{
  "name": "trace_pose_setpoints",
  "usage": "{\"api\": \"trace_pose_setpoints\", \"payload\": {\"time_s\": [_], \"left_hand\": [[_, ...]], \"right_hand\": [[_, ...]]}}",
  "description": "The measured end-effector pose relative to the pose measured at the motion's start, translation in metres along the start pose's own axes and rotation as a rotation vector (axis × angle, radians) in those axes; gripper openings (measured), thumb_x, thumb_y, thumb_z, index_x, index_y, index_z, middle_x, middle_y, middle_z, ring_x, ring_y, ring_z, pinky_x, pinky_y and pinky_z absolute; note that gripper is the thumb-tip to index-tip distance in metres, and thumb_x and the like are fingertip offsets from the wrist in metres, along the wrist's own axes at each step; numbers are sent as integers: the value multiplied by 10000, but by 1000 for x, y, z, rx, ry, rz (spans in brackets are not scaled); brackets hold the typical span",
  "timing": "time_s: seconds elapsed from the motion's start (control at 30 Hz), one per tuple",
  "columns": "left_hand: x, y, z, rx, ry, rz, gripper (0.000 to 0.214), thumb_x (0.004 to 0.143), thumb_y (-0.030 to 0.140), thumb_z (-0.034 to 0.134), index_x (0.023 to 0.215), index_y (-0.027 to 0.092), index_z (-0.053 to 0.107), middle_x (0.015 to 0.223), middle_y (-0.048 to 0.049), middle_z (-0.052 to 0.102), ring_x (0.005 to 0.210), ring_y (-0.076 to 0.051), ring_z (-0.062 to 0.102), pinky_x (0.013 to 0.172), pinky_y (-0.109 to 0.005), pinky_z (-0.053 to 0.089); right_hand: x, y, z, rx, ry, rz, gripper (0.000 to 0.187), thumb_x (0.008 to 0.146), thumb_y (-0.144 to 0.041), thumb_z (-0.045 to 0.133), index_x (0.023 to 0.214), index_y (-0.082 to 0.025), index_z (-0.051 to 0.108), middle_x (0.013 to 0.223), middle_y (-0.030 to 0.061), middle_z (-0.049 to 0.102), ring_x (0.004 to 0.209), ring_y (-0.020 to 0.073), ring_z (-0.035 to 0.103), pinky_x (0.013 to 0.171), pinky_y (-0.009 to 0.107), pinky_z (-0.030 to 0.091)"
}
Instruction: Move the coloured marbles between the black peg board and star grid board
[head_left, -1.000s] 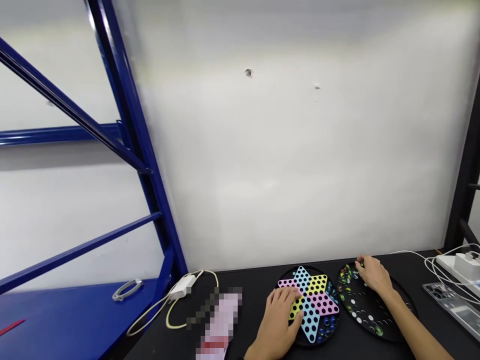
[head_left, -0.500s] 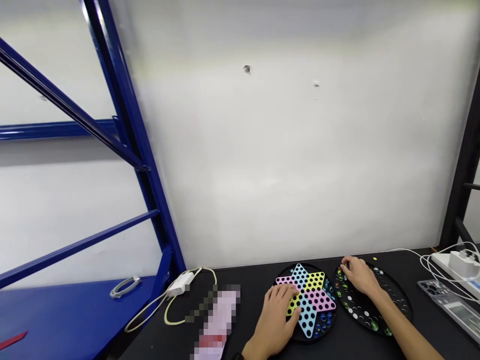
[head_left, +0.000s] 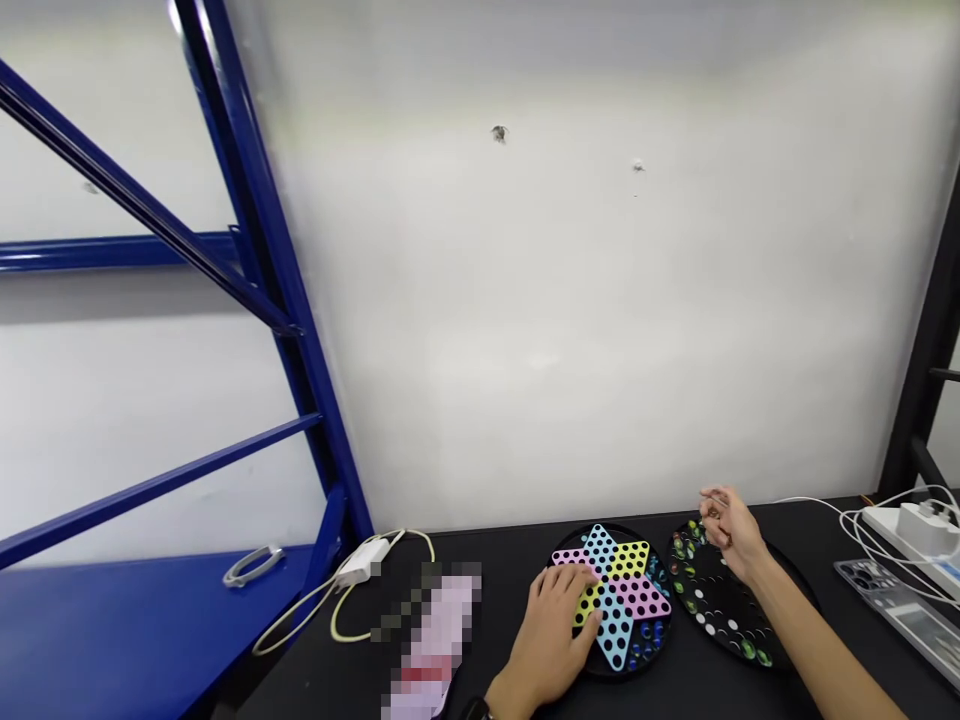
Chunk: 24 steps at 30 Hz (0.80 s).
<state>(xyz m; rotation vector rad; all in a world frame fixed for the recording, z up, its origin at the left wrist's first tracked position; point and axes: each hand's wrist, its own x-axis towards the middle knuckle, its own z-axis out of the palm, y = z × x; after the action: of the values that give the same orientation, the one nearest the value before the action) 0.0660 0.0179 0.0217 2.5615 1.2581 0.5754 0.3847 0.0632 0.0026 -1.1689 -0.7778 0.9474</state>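
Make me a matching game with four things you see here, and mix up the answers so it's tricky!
Things:
1. left hand
2. right hand
3. star board
4. grey loop

Clues:
A. pale blue, yellow and pink, with black holes
B. lying on the blue surface
C. fingers curled, over the round black board
D. fingers laid out over a colourful star

Right pairs: 1-D, 2-C, 3-A, 4-B
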Motion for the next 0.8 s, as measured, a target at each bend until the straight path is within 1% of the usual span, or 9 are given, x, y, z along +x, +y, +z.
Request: {"api": "trace_pose_setpoints", "payload": {"time_s": [0.07,0.13,0.2,0.27,0.37,0.43,0.53,0.67,0.8], "left_hand": [[0,0,0,0,5,4,262,934,339,488,1184,290,552,1288,-23,585,1226,-244,481,1092,-469,343],[0,-1,0,7,17,9,260,938,345,482,1183,289,553,1286,-24,585,1221,-243,486,1088,-464,348],[0,-2,1,17,22,11,258,937,346,486,1179,289,554,1284,-24,586,1216,-241,491,1083,-454,356],[0,-2,1,21,21,16,257,937,352,489,1180,291,551,1283,-22,586,1213,-237,493,1082,-449,357],[-1,-3,2,25,22,21,250,939,358,490,1173,293,549,1279,-17,587,1208,-233,496,1081,-444,358],[-1,-3,1,28,24,15,243,937,351,493,1166,293,551,1276,-14,588,1205,-231,499,1078,-440,363],[-1,-2,0,24,17,9,250,934,339,494,1174,294,547,1281,-15,585,1213,-234,493,1081,-448,358],[-1,-2,0,24,19,13,255,933,338,495,1178,293,548,1283,-17,584,1218,-236,491,1082,-450,359],[0,-2,1,12,7,13,260,935,334,492,1183,285,552,1292,-27,582,1218,-242,486,1086,-462,347]], "right_hand": [[-2,2,0,-35,-18,-2,361,791,-572,490,818,-215,538,563,-74,473,343,47,216,378,217,192],[-3,9,0,-323,-16,-68,372,812,-571,471,736,-213,541,491,-70,413,369,82,306,414,233,241],[-5,16,2,-702,-28,-160,377,856,-535,433,692,-216,550,503,-26,474,479,147,480,498,260,334],[-7,21,6,-1041,-52,-198,352,888,-493,420,737,-222,586,647,35,609,667,217,612,604,293,397],[-11,22,12,-1348,-61,-147,307,910,-455,423,868,-226,623,871,101,682,858,279,661,706,341,434],[-13,19,16,-1426,-69,-95,311,922,-439,411,899,-218,628,938,124,687,904,292,666,740,358,446],[-14,13,17,-1430,-94,-30,310,933,-418,390,907,-218,625,982,130,688,921,291,670,747,360,454],[-14,10,9,-1426,-130,-34,246,924,-361,404,920,-225,609,993,122,683,903,283,667,740,360,449],[-10,13,0,-1377,-119,-59,198,878,-382,487,829,-228,602,896,89,676,827,262,656,701,338,432]]}}
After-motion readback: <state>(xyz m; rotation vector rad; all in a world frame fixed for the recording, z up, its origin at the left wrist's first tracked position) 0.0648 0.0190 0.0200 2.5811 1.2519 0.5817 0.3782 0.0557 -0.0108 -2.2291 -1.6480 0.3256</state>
